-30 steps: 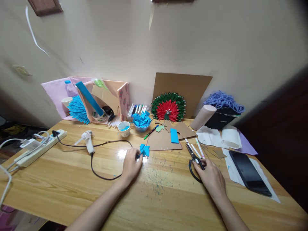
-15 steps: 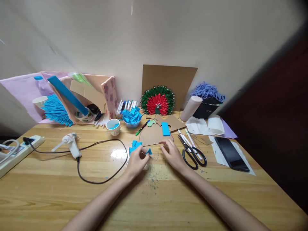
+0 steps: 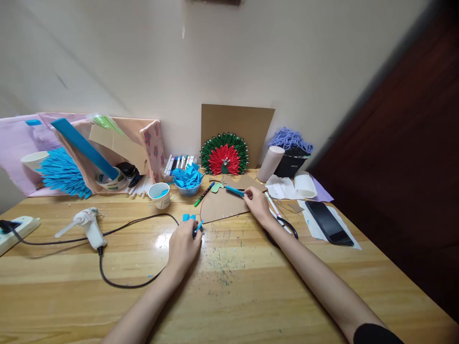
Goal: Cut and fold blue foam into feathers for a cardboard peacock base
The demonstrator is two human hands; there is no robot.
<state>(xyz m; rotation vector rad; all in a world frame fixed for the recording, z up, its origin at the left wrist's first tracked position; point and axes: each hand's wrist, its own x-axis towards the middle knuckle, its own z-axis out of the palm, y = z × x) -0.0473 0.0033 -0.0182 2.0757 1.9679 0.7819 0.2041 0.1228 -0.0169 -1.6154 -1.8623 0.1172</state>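
My right hand (image 3: 258,204) pinches one end of a blue paper strip (image 3: 234,191), raised edge-on above a cut piece of cardboard (image 3: 222,208). Near the cardboard's left front corner, my left hand (image 3: 184,242) is closed on a small blue paper piece (image 3: 199,226), partly hidden by the fingers. More blue paper pieces (image 3: 189,217) lie just beyond that hand. A green cut-out (image 3: 217,188) and a dark marker with a green end (image 3: 204,194) rest by the cardboard. Black-handled scissors (image 3: 289,226) are partly covered by my right forearm.
A white glue gun (image 3: 91,229) with a looping black cord stands at left. A paper cup (image 3: 159,196) and a bowl of blue pieces (image 3: 188,184) sit behind. A red and green peacock craft (image 3: 225,155) leans on a board. A phone (image 3: 328,223) lies at right.
My right hand has moved forward and lifted the blue strip off the cardboard. My left hand has drawn back slightly, still holding a small blue piece. The view has shifted a little.
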